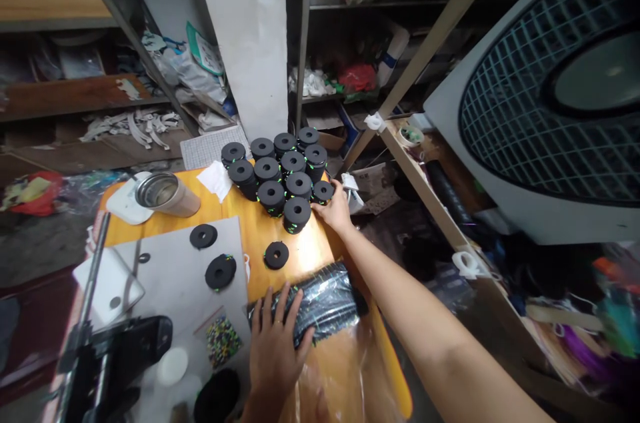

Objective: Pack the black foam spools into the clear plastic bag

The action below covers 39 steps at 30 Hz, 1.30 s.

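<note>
My left hand [277, 336] lies with fingers spread over a long black roll wrapped in clear plastic [320, 300] on the orange table [310, 251]. My right hand [334, 208] reaches far out and its fingers close on a small stack of black foam discs [323, 191] at the right edge of a cluster of several disc stacks [280, 170]. Three loose black discs, one [203, 236], another [221, 271] and a third [277, 254], lie flat nearer to me.
A steel tumbler [167, 194] lies on its side at the table's left. A bag of coloured beads [223, 340] and a black tool [120, 353] sit near me. Cluttered shelves [100, 96] stand behind. A large fan [555, 83] stands to the right.
</note>
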### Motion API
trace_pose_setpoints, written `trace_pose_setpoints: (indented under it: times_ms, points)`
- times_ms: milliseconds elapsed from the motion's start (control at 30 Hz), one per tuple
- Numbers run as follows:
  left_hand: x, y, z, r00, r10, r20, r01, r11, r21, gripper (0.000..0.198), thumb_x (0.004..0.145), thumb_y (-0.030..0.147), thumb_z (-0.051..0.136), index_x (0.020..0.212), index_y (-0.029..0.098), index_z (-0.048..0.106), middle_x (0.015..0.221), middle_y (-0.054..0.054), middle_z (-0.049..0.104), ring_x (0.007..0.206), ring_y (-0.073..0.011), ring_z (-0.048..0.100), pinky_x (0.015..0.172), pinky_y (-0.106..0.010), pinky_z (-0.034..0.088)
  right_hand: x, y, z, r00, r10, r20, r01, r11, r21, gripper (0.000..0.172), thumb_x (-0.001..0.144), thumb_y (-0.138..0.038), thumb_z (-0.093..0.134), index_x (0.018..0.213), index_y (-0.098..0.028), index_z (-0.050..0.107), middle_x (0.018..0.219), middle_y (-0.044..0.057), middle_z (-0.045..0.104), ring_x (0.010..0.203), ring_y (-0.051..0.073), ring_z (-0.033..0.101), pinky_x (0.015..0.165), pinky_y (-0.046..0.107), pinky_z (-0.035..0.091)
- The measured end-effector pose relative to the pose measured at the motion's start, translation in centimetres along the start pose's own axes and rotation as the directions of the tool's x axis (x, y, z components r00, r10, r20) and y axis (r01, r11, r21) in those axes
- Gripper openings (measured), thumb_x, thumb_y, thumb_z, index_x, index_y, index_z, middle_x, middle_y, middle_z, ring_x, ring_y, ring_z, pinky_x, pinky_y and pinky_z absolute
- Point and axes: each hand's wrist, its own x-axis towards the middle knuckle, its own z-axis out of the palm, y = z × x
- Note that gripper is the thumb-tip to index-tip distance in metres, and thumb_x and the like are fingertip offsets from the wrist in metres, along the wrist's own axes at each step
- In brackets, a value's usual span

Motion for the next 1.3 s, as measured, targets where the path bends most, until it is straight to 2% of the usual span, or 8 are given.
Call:
trace_pose_setpoints:
  times_ms: [233,467,667,767,867,1067,1167,1300]
  points:
    - [0.0,0.1,-0.1,1.0,-0.005,0.013,0.005,1.0,0.001,0.058,0.087,0.041,0.056,0.142,0.029,0.046,0.152,-0.002,0.042,0.134,-0.0353,0.039,0.108,-0.054,0.032,-0.5,0.8,1.4,0.994,-0.05,-0.101,0.06,0.994,0.096,0.072,0.073,-0.034,0.069,0.134,-0.015,0.035,0.125,0.017,0.055,0.122,0.029,0.05,0.102,0.041,0.043]
    - [0.0,0.2,-0.3,1.0,-0.024,0.016,0.024,0.999,-0.023,0.055,0.088,0.041,0.054,0.141,0.029,0.047,0.15,-0.001,0.044,0.135,-0.0356,0.039,0.109,-0.054,0.032,-5.1,3.6,-2.1,0.983,-0.167,0.071,0.159,0.982,0.103,0.076,0.064,-0.032,0.078,0.131,-0.019,0.044,0.127,0.014,0.056,0.121,0.028,0.054,0.104,0.042,0.043]
    - [-0.1,0.3,-0.4,0.997,-0.07,0.014,0.071,0.994,-0.082,0.053,0.089,0.045,0.052,0.14,0.032,0.048,0.15,0.001,0.045,0.136,-0.0346,0.038,0.111,-0.053,0.03,-8.3,4.8,-5.2,0.938,-0.26,0.227,0.246,0.965,0.09,0.089,0.071,-0.02,0.069,0.148,-0.02,0.025,0.142,0.016,0.043,0.133,0.029,0.042,0.113,0.049,0.035]
    - [-0.1,0.4,-0.5,0.997,-0.076,0.017,0.078,0.992,-0.103,0.053,0.089,0.046,0.051,0.141,0.032,0.048,0.15,0.001,0.044,0.136,-0.0342,0.038,0.111,-0.053,0.029,-8.8,3.4,-7.3,0.898,-0.362,0.251,0.369,0.929,0.02,0.094,0.069,-0.008,0.059,0.152,-0.022,0.015,0.154,0.015,0.027,0.144,0.03,0.025,0.117,0.054,0.026]
    - [-0.2,0.4,-0.6,0.997,-0.072,0.007,0.073,0.99,-0.119,0.053,0.09,0.047,0.051,0.141,0.033,0.047,0.151,0.002,0.043,0.136,-0.0336,0.037,0.112,-0.052,0.03,-8.3,1.5,-8.6,0.815,-0.449,0.366,0.504,0.861,-0.068,0.093,0.065,0.0,0.053,0.15,-0.026,0.026,0.158,0.009,0.023,0.146,0.031,0.015,0.117,0.055,0.026]
    - [-0.3,0.3,-0.7,0.997,-0.071,0.007,0.071,0.989,-0.128,0.054,0.091,0.047,0.048,0.143,0.033,0.043,0.151,0.003,0.043,0.14,-0.0324,0.033,0.114,-0.051,0.026,-5.7,-1.1,-7.8,0.673,-0.435,0.599,0.645,0.741,-0.186,0.072,0.063,0.005,0.05,0.13,-0.019,0.055,0.13,0.012,0.054,0.121,0.028,0.046,0.105,0.045,0.042]
    - [-0.4,0.2,-0.6,0.997,-0.072,0.018,0.074,0.989,-0.128,0.055,0.091,0.047,0.048,0.144,0.033,0.042,0.151,0.001,0.043,0.139,-0.0326,0.034,0.114,-0.052,0.026,-5.4,-1.7,-7.9,0.684,-0.399,0.61,0.636,0.736,-0.233,0.058,0.07,0.001,0.053,0.125,-0.019,0.058,0.121,0.012,0.057,0.111,0.025,0.053,0.098,0.039,0.047]
    - [-0.5,0.1,-0.3,0.997,-0.071,0.013,0.072,0.988,-0.133,0.058,0.09,0.047,0.049,0.145,0.033,0.04,0.153,0.001,0.04,0.14,-0.0329,0.033,0.115,-0.053,0.025,-5.9,-2.2,-8.7,0.785,-0.262,0.562,0.511,0.787,-0.346,0.056,0.073,-0.013,0.066,0.127,-0.018,0.054,0.123,0.011,0.056,0.114,0.024,0.055,0.101,0.034,0.044]
